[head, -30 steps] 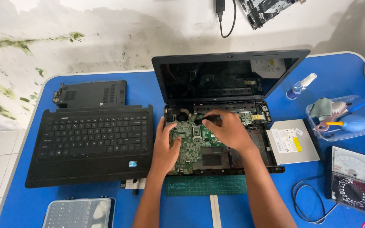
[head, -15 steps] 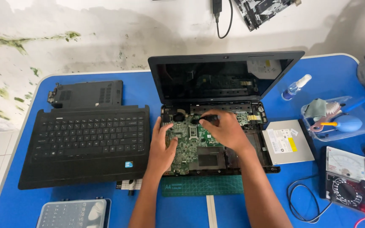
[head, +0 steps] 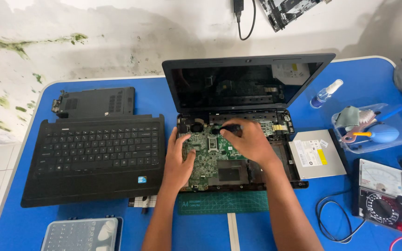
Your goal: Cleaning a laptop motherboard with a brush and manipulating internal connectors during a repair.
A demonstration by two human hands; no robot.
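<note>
Green motherboard (head: 210,153) is lying under my hands. My left hand (head: 178,160) is resting open on it; my right hand (head: 247,142) is pinching a small black tool (head: 229,128) above it.

Opened laptop base (head: 238,153) sits mid-table on cutting mat (head: 224,203), both hands on its circuit board (head: 210,151): left hand (head: 177,160) at board's left edge, right hand (head: 247,142) near top. Removed keyboard panel (head: 96,155) lies to left, bottom cover (head: 94,101) behind it. Optical drive (head: 316,153) just right of base; multimeter (head: 380,193) further right, w/ tray (head: 373,128) behind. Screw box (head: 81,234) at front left.

matt black plastic keyboard panel (head: 96,155) on glossy blue table (head: 368,83).
</note>
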